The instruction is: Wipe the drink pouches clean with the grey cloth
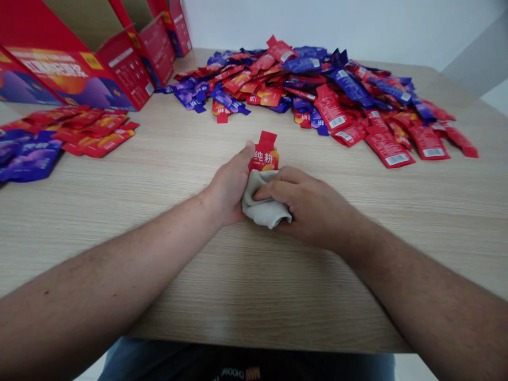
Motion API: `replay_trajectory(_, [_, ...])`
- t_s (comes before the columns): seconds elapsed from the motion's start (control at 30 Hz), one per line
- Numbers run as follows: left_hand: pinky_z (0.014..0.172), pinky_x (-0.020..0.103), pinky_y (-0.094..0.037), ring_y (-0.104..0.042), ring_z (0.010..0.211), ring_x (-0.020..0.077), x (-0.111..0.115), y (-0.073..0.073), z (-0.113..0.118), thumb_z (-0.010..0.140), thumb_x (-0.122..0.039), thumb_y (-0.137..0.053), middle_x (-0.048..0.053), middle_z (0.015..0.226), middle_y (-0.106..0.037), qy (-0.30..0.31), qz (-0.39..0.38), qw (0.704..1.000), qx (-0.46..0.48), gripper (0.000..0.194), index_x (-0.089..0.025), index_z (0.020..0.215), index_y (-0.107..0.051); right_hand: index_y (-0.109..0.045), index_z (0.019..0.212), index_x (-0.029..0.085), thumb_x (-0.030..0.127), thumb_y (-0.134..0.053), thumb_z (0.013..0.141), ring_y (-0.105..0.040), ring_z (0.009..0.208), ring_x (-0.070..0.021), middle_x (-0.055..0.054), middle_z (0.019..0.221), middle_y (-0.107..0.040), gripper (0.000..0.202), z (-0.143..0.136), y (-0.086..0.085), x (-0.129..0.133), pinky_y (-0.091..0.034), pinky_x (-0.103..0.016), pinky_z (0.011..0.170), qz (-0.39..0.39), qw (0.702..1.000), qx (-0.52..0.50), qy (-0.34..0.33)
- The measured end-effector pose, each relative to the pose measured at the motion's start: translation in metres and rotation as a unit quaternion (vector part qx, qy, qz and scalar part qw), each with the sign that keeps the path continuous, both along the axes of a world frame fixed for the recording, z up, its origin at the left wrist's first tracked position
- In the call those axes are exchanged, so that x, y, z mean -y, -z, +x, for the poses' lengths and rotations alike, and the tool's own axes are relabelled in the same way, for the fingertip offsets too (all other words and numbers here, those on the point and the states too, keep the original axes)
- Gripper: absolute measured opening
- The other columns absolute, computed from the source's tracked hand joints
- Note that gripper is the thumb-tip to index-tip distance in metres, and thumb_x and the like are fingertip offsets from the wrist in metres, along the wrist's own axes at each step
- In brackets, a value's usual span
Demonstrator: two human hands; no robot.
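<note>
Above the middle of the table, my left hand (232,185) grips a red sachet (262,157) with white lettering and a yellow-orange print. The sachet's top end sticks up past my thumb; its lower part is hidden under a grey-white cloth (265,211). My right hand (305,203) is closed on this folded cloth and presses it against the sachet's face. Both hands are close together, with the cloth between them.
A big heap of red and blue-purple sachets (286,79) lies along the back of the table (254,296). Smaller groups of red sachets (99,129) and purple sachets (32,153) lie at left. Behind them stand open red cartons (71,69). A white wall (337,24) bounds the back.
</note>
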State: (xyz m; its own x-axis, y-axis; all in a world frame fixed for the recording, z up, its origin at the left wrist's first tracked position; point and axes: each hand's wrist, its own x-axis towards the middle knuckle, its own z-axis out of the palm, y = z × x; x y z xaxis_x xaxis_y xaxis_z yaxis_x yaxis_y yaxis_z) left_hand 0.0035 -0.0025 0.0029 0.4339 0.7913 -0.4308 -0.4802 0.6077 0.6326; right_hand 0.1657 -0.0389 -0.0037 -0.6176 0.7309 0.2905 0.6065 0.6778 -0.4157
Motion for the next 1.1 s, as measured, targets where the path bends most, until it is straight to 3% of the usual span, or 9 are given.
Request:
replay_trajectory(0.13, [0.083, 0.029, -0.059, -0.071, 0.078, 0.0166, -0.001, 0.002, 0.001, 0.114, -0.041, -0.037, 0.005, 0.079, -0.073, -0.032, 0.019, 0.999, 0.01, 0.047, -0.014, 0.096, -0.071, -0.076, 0.119, 0.018, 0.021, -0.074, 0.083, -0.067, 0.098, -0.0293, -0.012, 0.108, -0.071, 0.036, 0.006, 0.001, -0.007, -0.054, -0.041, 0.084, 0.038, 0.995, -0.026, 0.093])
replay_trajectory(0.23, [0.074, 0.03, -0.058, -0.068, 0.067, 0.0159, -0.002, 0.005, -0.001, 0.108, -0.025, -0.049, 0.002, 0.075, -0.07, -0.052, 0.011, 0.998, -0.026, 0.025, -0.016, 0.103, -0.071, -0.076, 0.116, 0.018, 0.02, -0.074, 0.082, -0.067, 0.097, -0.0276, -0.011, 0.106, -0.072, 0.035, 0.008, 0.0, -0.009, -0.054, -0.038, 0.083, 0.003, 1.0, -0.014, 0.025])
replay_trajectory(0.3, [0.071, 0.032, -0.058, -0.069, 0.066, 0.0184, -0.002, 0.006, -0.002, 0.104, -0.02, -0.052, 0.003, 0.074, -0.071, -0.056, 0.017, 0.997, -0.048, 0.02, -0.016, 0.104, -0.072, -0.076, 0.116, 0.019, 0.021, -0.074, 0.083, -0.067, 0.099, -0.0265, -0.01, 0.109, -0.073, 0.033, 0.009, -0.002, -0.009, -0.053, -0.037, 0.084, -0.02, 0.999, -0.003, -0.029])
replay_trajectory(0.37, [0.069, 0.033, -0.058, -0.07, 0.066, 0.0196, -0.003, 0.007, -0.003, 0.102, -0.019, -0.053, 0.005, 0.075, -0.072, -0.057, 0.023, 0.996, -0.063, 0.02, -0.015, 0.101, -0.073, -0.076, 0.116, 0.021, 0.022, -0.073, 0.083, -0.067, 0.099, -0.0262, -0.01, 0.108, -0.073, 0.033, 0.013, -0.003, -0.012, -0.053, -0.037, 0.084, -0.023, 0.999, 0.004, -0.037])
replay_trajectory(0.53, [0.069, 0.03, -0.06, -0.07, 0.064, 0.0167, -0.008, 0.008, -0.006, 0.101, -0.013, -0.053, 0.006, 0.075, -0.074, -0.082, 0.036, 0.993, -0.074, 0.019, -0.014, 0.097, -0.071, -0.076, 0.112, 0.019, 0.024, -0.072, 0.08, -0.065, 0.092, -0.0255, -0.009, 0.101, -0.072, 0.033, 0.021, -0.006, -0.018, -0.05, -0.037, 0.081, -0.01, 1.0, 0.007, 0.025])
replay_trajectory(0.7, [0.085, 0.035, -0.064, -0.078, 0.082, 0.02, -0.021, 0.009, -0.018, 0.102, -0.015, -0.055, 0.009, 0.088, -0.079, -0.093, 0.022, 0.994, -0.056, 0.015, -0.015, 0.105, -0.07, -0.077, 0.107, 0.022, 0.023, -0.071, 0.081, -0.066, 0.091, -0.0234, -0.006, 0.099, -0.073, 0.027, 0.019, -0.006, -0.017, -0.049, -0.034, 0.079, -0.091, 0.993, 0.028, -0.065])
replay_trajectory(0.87, [0.093, 0.039, -0.065, -0.078, 0.084, 0.0213, -0.025, 0.009, -0.022, 0.101, -0.019, -0.056, 0.007, 0.089, -0.079, -0.094, -0.002, 0.995, -0.029, 0.017, -0.016, 0.109, -0.071, -0.075, 0.111, 0.021, 0.025, -0.071, 0.079, -0.066, 0.097, -0.0281, -0.009, 0.105, -0.075, 0.032, 0.017, 0.003, -0.02, -0.05, -0.039, 0.084, -0.024, 0.999, -0.02, 0.043])
replay_trajectory(1.03, [0.095, 0.039, -0.063, -0.078, 0.086, 0.0211, -0.02, 0.006, -0.018, 0.101, -0.018, -0.054, 0.008, 0.09, -0.079, -0.089, -0.023, 0.995, -0.038, 0.026, -0.016, 0.121, -0.071, -0.073, 0.107, 0.024, 0.028, -0.073, 0.078, -0.065, 0.092, -0.0252, -0.006, 0.104, -0.074, 0.028, 0.015, 0.005, -0.018, -0.049, -0.036, 0.08, -0.065, 0.998, 0.003, -0.008])
replay_trajectory(1.1, [0.094, 0.038, -0.063, -0.078, 0.085, 0.0208, -0.021, 0.005, -0.019, 0.101, -0.017, -0.055, 0.008, 0.09, -0.079, -0.096, -0.016, 0.995, -0.033, 0.026, -0.016, 0.121, -0.071, -0.072, 0.106, 0.024, 0.026, -0.071, 0.079, -0.065, 0.092, -0.0249, -0.006, 0.103, -0.074, 0.028, 0.015, 0.003, -0.018, -0.049, -0.036, 0.081, -0.055, 0.998, 0.001, 0.002])
